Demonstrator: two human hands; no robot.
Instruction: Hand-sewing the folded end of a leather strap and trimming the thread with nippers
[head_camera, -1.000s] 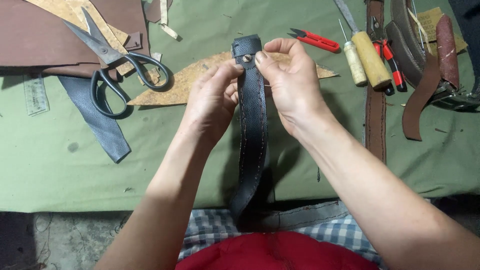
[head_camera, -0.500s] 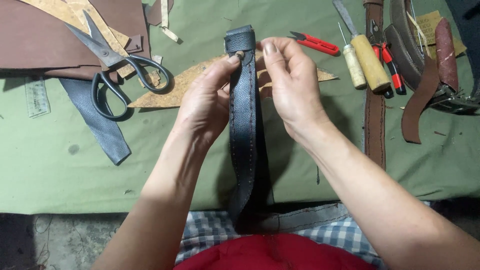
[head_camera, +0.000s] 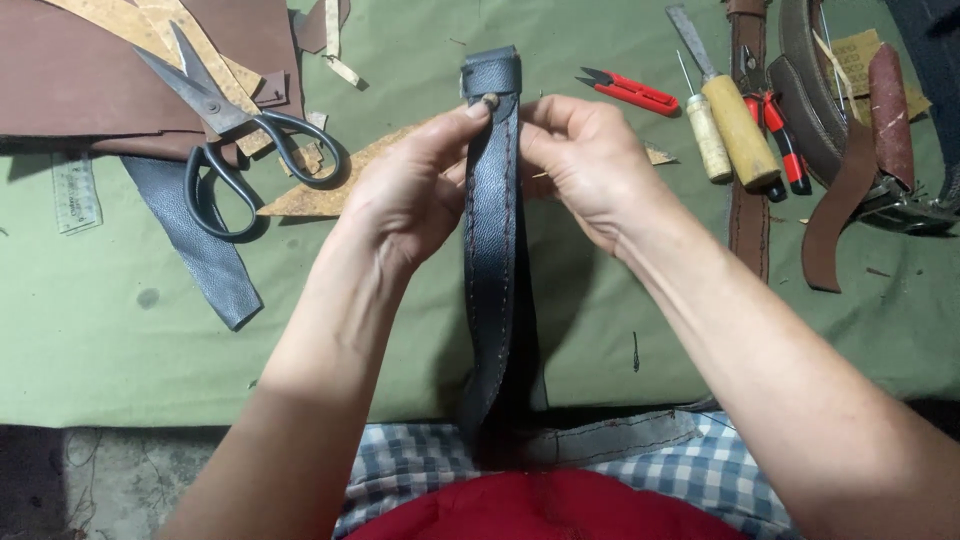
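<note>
Soft, even overhead light falls on the green table cover (head_camera: 90, 330), with faint shadows beneath the scissors (head_camera: 235, 140). The focus is sharp, without glare; the near edge is dimmer.

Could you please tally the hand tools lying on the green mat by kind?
Scissors: 1
Red-handled thread snips: 1
Wooden-handled tools: 2, a chisel-like one and an awl
Red-handled pliers: 1
Clear ruler: 1
Total: 6

One head camera looks steeply down, from close, at the green cloth-covered worktable (head_camera: 120, 340) and the person's lap.
</note>
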